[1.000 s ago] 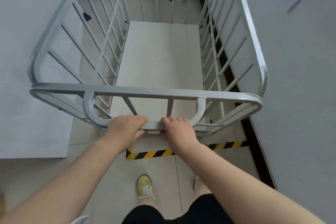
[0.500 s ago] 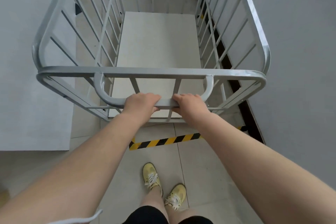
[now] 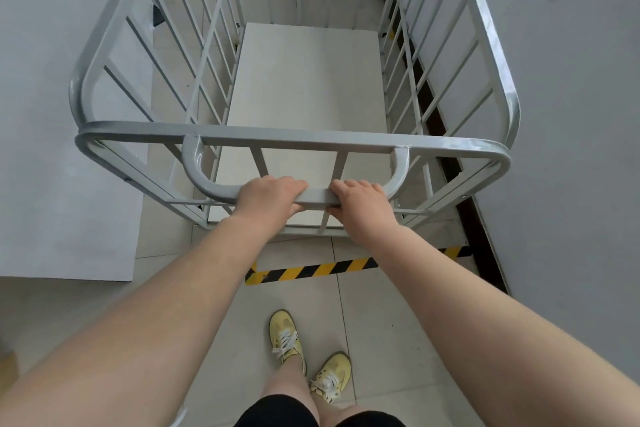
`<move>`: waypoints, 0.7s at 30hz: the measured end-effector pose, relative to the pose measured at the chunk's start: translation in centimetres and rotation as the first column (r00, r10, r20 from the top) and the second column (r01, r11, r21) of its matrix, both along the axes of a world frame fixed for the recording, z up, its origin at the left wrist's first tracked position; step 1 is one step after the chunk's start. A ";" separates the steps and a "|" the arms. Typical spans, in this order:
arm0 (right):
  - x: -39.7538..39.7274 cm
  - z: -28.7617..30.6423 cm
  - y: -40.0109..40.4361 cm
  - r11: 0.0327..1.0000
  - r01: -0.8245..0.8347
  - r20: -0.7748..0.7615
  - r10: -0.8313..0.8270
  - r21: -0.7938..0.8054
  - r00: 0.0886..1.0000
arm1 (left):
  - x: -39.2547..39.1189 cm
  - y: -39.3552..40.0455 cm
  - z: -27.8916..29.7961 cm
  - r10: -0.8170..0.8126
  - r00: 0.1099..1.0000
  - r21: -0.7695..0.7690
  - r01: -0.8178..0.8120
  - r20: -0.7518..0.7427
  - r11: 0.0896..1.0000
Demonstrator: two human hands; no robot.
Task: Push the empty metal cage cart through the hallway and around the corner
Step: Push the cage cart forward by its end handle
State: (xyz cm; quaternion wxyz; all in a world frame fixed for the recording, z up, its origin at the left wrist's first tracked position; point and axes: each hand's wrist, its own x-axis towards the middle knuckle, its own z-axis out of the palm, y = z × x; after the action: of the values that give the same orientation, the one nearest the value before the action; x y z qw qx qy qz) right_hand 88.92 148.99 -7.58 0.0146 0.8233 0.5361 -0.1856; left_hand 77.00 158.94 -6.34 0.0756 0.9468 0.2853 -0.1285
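Grey metal cart handle (image 3: 317,196): left hand (image 3: 268,194), right hand (image 3: 360,199) side by side, fingers curled tight over bar.

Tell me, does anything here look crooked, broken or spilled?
Little stands out. The cart is empty and looks intact, both hands, left and right, grip its handle. Only the floor tape runs slightly askew to the tile lines.

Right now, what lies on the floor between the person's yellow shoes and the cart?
In the head view, a yellow-and-black striped tape crosses the floor tiles between the yellow shoes and the metal cage cart.
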 end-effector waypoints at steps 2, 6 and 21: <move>0.3 0.1 0.1 1.000 -0.014 0.003 0.014 -0.006 1.000 | 0.2 0.2 0.0 0.013 1.000 -0.003 -0.013 0.001 1.000; 0.4 0.3 0.4 1.000 -0.015 -0.015 0.015 -0.011 1.000 | 0.3 -0.2 -0.2 0.105 0.992 -0.039 -0.103 0.067 0.994; 0.2 0.8 -1.2 0.994 -0.071 0.062 0.066 0.078 0.996 | -3.9 2.1 0.5 0.220 0.963 -0.034 -0.218 0.158 0.975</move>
State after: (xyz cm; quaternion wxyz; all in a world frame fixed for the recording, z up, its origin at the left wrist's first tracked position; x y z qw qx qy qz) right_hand 89.11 147.77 -6.75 0.0040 0.8095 0.5704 -0.1390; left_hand 73.12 161.06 -5.83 0.1196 0.9160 0.3802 -0.0450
